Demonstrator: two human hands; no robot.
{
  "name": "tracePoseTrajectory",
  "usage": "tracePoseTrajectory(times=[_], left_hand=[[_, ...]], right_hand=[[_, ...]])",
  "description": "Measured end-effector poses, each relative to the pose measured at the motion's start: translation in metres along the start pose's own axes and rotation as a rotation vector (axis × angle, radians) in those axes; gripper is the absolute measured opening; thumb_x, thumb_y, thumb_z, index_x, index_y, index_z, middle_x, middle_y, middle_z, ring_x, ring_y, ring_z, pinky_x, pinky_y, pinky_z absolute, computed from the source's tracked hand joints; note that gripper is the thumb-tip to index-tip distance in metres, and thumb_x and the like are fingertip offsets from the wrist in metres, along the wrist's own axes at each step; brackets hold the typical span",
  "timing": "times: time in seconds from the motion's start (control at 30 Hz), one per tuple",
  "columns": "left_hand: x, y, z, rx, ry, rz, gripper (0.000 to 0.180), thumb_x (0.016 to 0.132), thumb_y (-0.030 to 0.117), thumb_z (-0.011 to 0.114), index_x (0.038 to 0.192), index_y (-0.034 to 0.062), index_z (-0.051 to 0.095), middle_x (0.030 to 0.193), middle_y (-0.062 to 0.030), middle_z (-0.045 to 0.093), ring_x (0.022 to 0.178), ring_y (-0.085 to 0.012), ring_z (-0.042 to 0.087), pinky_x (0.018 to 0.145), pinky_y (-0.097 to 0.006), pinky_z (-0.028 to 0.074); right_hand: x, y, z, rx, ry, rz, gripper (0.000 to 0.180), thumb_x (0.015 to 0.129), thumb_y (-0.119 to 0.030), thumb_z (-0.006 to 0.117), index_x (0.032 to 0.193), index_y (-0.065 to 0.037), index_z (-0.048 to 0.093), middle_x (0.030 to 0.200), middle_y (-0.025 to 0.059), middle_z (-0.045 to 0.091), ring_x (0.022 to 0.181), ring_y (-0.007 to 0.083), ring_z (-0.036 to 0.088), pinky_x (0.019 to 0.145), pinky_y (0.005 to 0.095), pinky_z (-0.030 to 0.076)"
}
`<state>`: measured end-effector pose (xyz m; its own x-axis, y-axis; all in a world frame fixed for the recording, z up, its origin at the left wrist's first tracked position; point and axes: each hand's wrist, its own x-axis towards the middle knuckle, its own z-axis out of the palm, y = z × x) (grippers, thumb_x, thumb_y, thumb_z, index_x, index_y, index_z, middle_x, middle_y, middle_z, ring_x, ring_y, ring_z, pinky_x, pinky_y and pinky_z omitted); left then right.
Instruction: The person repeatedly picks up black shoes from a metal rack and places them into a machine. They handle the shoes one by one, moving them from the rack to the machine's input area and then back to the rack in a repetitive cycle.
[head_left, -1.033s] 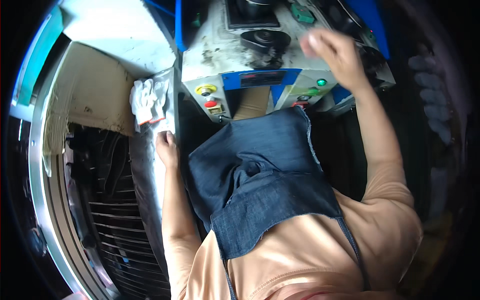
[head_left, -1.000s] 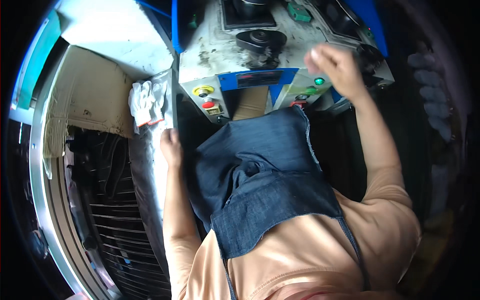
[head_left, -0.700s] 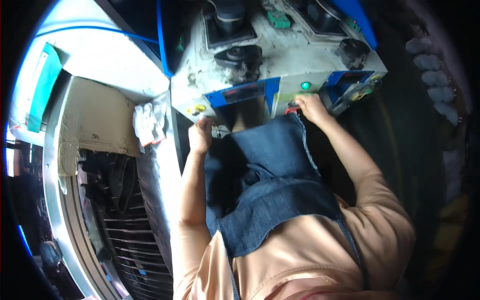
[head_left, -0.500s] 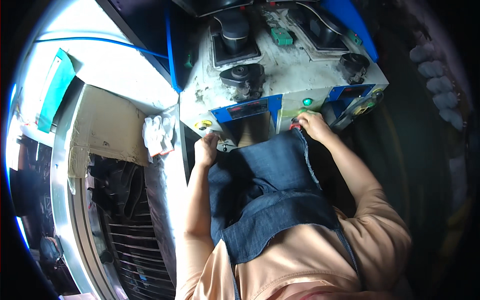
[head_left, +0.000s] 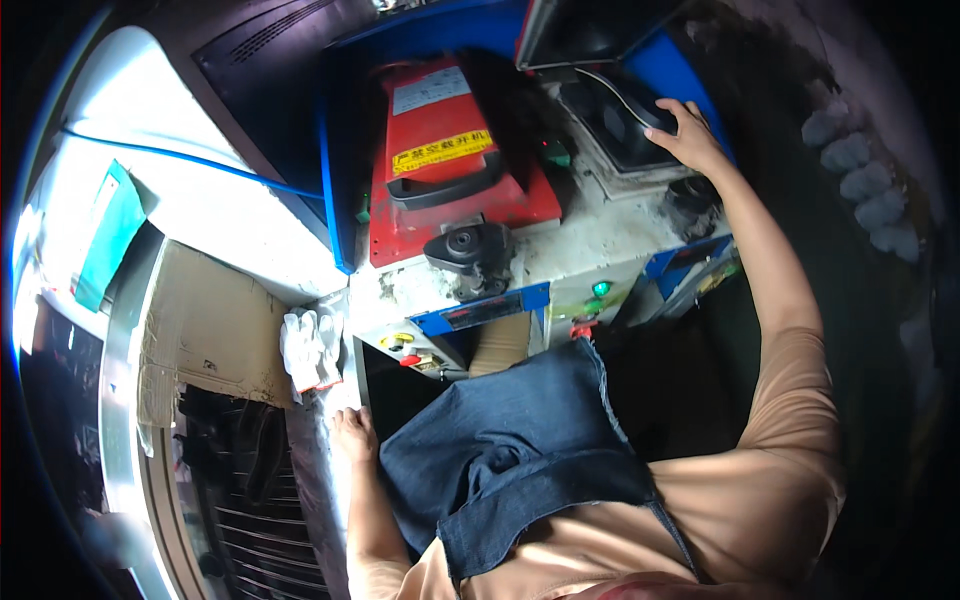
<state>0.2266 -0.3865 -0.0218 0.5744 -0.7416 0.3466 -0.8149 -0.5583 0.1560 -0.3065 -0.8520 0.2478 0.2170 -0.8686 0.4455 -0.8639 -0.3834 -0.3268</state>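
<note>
My right hand (head_left: pixel 686 138) reaches to the far right of the machine, thumb and fingers curved around the end of a black shoe (head_left: pixel 622 112) with a pale edge line. The shoe sits on a dark pad on the right station, under a raised dark lid (head_left: pixel 590 35). My left hand (head_left: pixel 355 436) rests low at the left on the edge of a pale metal ledge (head_left: pixel 325 415), fingers slightly apart, holding nothing visible. On the left station a red cover (head_left: pixel 435 115) with a black handle is down, hiding what lies under it.
Below the stations, the front panel has a lit green button (head_left: pixel 601 289), a red button (head_left: pixel 582 328) and a yellow-ringed switch (head_left: pixel 397 342). White gloves (head_left: pixel 312 348) lie beside a cardboard sheet (head_left: pixel 215 320). A dark wire rack (head_left: pixel 265 530) stands at lower left.
The red cover has come down over the left station. My left hand has left the front panel for the ledge. My right hand has moved from the buttons up to the right shoe.
</note>
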Motion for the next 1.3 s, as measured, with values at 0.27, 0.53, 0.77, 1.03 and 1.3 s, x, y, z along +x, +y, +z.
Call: tracePoseTrajectory(times=[0.27,0.53,0.77,1.03,1.3], left_hand=[[-0.001,0.005,-0.003,-0.005,-0.007,-0.061,0.023,0.088,0.024,0.065,0.079,0.0043,0.061,0.089,-0.0156,0.059,0.091,-0.0361,0.055,0.081,-0.048,0.043],[0.002,0.010,-0.007,-0.008,-0.033,-0.053,0.024,0.088,0.025,0.065,0.078,0.0047,0.059,0.088,-0.0150,0.058,0.089,-0.0359,0.054,0.080,-0.048,0.043],[-0.004,-0.002,-0.002,0.001,-0.030,-0.084,0.026,0.089,0.026,0.065,0.077,0.0034,0.061,0.088,-0.0175,0.059,0.092,-0.0372,0.055,0.081,-0.049,0.044],[0.011,0.117,-0.108,-0.835,-0.255,0.170,0.047,0.081,0.038,0.077,0.104,-0.0028,0.069,0.095,-0.0196,0.070,0.093,-0.0309,0.067,0.083,-0.042,0.051],[-0.068,0.164,-0.156,-2.266,-0.259,-0.364,0.081,0.079,0.029,0.083,0.142,0.0050,0.038,0.134,-0.0103,0.054,0.124,-0.0217,0.053,0.108,-0.039,0.041]], right_hand=[[0.086,0.047,0.050,0.448,-0.378,0.450,0.107,0.071,-0.054,0.081,0.156,-0.019,0.027,0.150,0.0186,0.043,0.134,0.0371,0.046,0.096,0.0602,0.046],[0.094,0.022,0.052,0.454,0.034,0.170,0.058,0.067,-0.015,0.082,0.123,-0.008,0.066,0.091,0.0089,0.072,0.078,0.0154,0.068,0.077,0.0290,0.052],[0.023,-0.038,-0.032,0.899,-0.028,0.009,0.056,0.074,-0.011,0.078,0.128,-0.007,0.061,0.101,0.0107,0.070,0.092,0.0169,0.067,0.086,0.0275,0.050],[-0.159,-0.083,-0.025,1.461,-0.202,0.003,0.063,0.091,-0.019,0.054,0.149,-0.002,0.037,0.142,0.0146,0.051,0.130,0.0262,0.051,0.111,0.0402,0.039],[-0.288,-0.271,0.067,1.747,-0.752,0.159,0.077,0.076,-0.020,0.068,0.146,-0.005,0.039,0.135,0.0129,0.053,0.123,0.0253,0.054,0.106,0.0406,0.044]])
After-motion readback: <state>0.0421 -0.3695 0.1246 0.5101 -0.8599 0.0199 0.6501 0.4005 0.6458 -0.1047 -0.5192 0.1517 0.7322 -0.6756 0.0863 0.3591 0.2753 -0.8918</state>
